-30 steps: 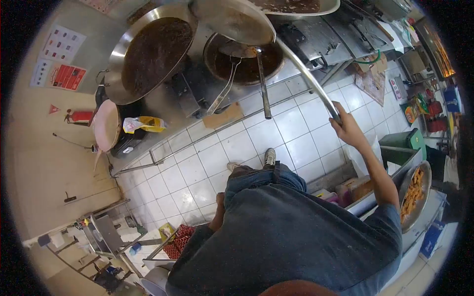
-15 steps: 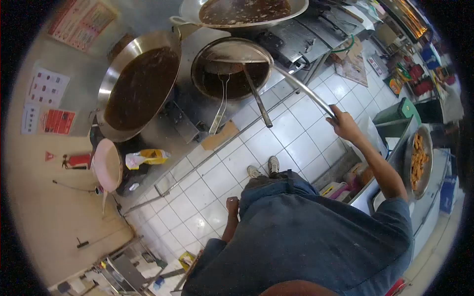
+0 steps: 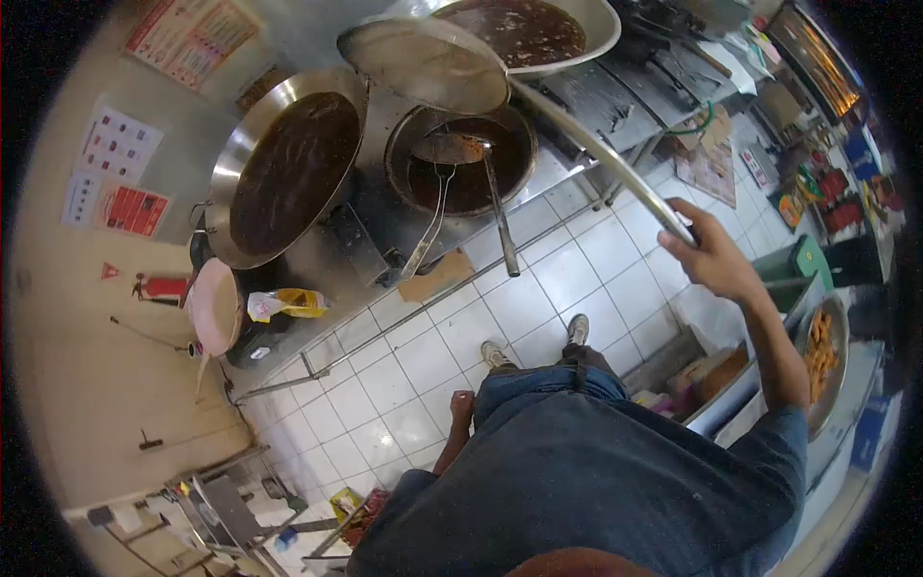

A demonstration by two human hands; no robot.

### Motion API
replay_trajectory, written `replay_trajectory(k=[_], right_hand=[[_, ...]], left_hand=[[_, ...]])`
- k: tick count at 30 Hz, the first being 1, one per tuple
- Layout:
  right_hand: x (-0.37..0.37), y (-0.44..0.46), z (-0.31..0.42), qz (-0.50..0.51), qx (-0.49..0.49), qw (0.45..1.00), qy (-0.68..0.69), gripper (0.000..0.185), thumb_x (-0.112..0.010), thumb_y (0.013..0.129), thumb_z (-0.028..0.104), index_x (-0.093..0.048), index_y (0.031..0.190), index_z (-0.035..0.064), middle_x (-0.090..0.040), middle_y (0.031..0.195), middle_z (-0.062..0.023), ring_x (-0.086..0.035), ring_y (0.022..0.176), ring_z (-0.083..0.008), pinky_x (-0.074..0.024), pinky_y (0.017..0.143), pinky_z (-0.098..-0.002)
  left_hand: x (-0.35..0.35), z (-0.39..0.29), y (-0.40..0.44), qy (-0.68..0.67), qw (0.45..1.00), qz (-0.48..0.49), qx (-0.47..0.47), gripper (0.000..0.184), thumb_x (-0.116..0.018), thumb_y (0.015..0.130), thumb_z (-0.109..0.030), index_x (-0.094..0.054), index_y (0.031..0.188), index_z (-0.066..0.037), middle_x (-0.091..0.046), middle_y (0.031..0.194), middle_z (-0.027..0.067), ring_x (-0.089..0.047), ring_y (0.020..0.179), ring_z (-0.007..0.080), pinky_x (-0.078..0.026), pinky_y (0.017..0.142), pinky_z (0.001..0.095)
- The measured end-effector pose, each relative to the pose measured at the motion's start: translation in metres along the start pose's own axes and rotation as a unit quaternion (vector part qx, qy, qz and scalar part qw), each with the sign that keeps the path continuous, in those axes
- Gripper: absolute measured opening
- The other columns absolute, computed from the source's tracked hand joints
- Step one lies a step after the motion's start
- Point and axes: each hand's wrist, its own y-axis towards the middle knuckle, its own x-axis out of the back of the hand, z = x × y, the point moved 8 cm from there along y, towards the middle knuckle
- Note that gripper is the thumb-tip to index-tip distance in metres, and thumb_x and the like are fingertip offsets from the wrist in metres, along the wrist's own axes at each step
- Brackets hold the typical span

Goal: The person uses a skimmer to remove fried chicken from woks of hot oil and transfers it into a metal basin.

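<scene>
My right hand (image 3: pixel 716 252) is wrapped round the end of a long metal handle. At the handle's far end, a wide round mesh strainer (image 3: pixel 423 62) is held tilted above the stove, over the back edge of a round pot of dark liquid (image 3: pixel 461 195). A flat ladle (image 3: pixel 447 148) and a wire-handled tool (image 3: pixel 436 216) rest in that pot. My left hand (image 3: pixel 461 409) hangs beside my hip with its fingers curled, and nothing shows in it.
A large wok of dark oil (image 3: pixel 293 178) stands left of the pot, another pan (image 3: pixel 519 34) behind it. A pink pan (image 3: pixel 213 306) and yellow packet (image 3: pixel 288 304) are at the left. Fried food fills a bowl (image 3: pixel 839 361) at the right. White tiles (image 3: pixel 385 385) cover the floor.
The strainer swung down over the pot, then rose back and left off it, uncovering the ladle. My right hand keeps its hold on the handle. The view has shifted too.
</scene>
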Motion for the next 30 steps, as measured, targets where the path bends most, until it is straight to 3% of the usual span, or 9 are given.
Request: replay_trajectory(k=[1,4,7,10,13,19,23,27,30], right_hand=[[0.018,0.003,-0.001,-0.014,-0.022,0.999,0.033,0.046,-0.06,0.087,0.029,-0.045,0.121,0.0009,-0.042,0.062,0.0027,-0.04,0.049,-0.0066,-0.0319,0.044,-0.0234],[0.08,0.026,-0.01,-0.068,-0.034,0.995,0.066,0.055,-0.06,0.087,0.032,-0.04,0.13,0.0033,-0.041,0.06,0.0047,-0.036,0.044,-0.0047,-0.0279,0.038,-0.0212],[0.166,0.101,-0.046,-0.133,0.081,0.985,-0.081,0.05,-0.055,0.089,0.035,-0.042,0.128,0.0048,-0.044,0.067,0.0017,-0.041,0.051,-0.0066,-0.032,0.043,-0.0221],[0.211,0.155,-0.029,-0.101,0.055,0.98,-0.162,0.052,-0.052,0.091,0.035,-0.041,0.129,0.002,-0.061,0.098,-0.0133,-0.058,0.086,-0.0214,-0.0458,0.071,-0.0306],[0.259,0.228,-0.043,-0.218,0.255,0.904,-0.265,0.05,-0.051,0.091,0.035,-0.041,0.129,0.0043,-0.06,0.105,-0.0185,-0.059,0.09,-0.0251,-0.0462,0.074,-0.0354],[0.291,0.324,-0.064,-0.178,0.169,0.923,-0.297,0.043,-0.046,0.094,0.028,-0.037,0.129,0.0036,-0.06,0.098,-0.0214,-0.06,0.087,-0.0326,-0.0459,0.076,-0.0394],[0.271,0.341,-0.06,-0.12,0.092,0.941,-0.302,0.038,-0.041,0.094,0.035,-0.044,0.118,0.0053,-0.053,0.078,-0.0111,-0.055,0.07,-0.0208,-0.0488,0.063,-0.0331],[0.214,0.347,-0.073,0.125,-0.025,0.99,-0.059,0.029,-0.044,0.094,0.034,-0.048,0.108,0.0093,-0.041,0.068,-0.0023,-0.046,0.058,-0.0131,-0.0457,0.053,-0.0296],[0.167,0.329,-0.084,0.218,-0.244,0.909,0.257,0.018,-0.044,0.094,0.027,-0.045,0.103,0.0116,-0.035,0.065,0.0017,-0.039,0.052,-0.0076,-0.0396,0.043,-0.0226]], left_hand=[[-0.013,0.007,0.003,0.016,0.999,-0.016,-0.027,0.028,-0.061,0.074,-0.027,-0.06,0.088,-0.002,-0.063,0.075,0.0109,-0.06,0.067,0.0192,-0.049,0.062,0.0339],[-0.041,-0.028,-0.033,-0.028,0.983,0.002,0.182,0.03,-0.062,0.073,-0.026,-0.062,0.09,-0.002,-0.064,0.079,0.0126,-0.061,0.072,0.0203,-0.049,0.065,0.0339],[-0.099,0.052,-0.006,0.131,0.979,-0.009,0.154,0.036,-0.063,0.073,-0.028,-0.063,0.095,0.0,-0.065,0.082,0.0146,-0.061,0.075,0.0219,-0.049,0.068,0.034],[-0.132,0.043,-0.039,0.102,0.981,-0.022,0.166,0.036,-0.063,0.073,-0.029,-0.063,0.095,0.0,-0.065,0.082,0.0147,-0.062,0.075,0.0221,-0.049,0.068,0.0341],[-0.146,0.022,-0.053,0.045,0.984,-0.042,0.165,0.037,-0.063,0.073,-0.029,-0.063,0.096,0.0,-0.065,0.083,0.0147,-0.062,0.075,0.0224,-0.049,0.069,0.0342],[-0.156,-0.005,-0.043,-0.04,0.983,-0.075,0.161,0.039,-0.063,0.073,-0.03,-0.064,0.097,0.0,-0.066,0.084,0.0148,-0.062,0.076,0.0229,-0.049,0.07,0.0345],[-0.159,-0.028,-0.014,-0.098,0.979,-0.093,0.154,0.04,-0.063,0.073,-0.031,-0.064,0.098,0.0,-0.066,0.084,0.0149,-0.062,0.076,0.0232,-0.049,0.07,0.0346],[-0.145,-0.067,0.012,-0.134,0.976,-0.109,0.13,0.041,-0.063,0.073,-0.031,-0.064,0.098,0.0,-0.066,0.085,0.0149,-0.062,0.076,0.0235,-0.049,0.071,0.0348],[-0.14,-0.098,0.031,-0.171,0.972,-0.123,0.105,0.041,-0.063,0.073,-0.032,-0.064,0.099,0.0,-0.066,0.085,0.015,-0.062,0.076,0.0238,-0.049,0.071,0.0349]])
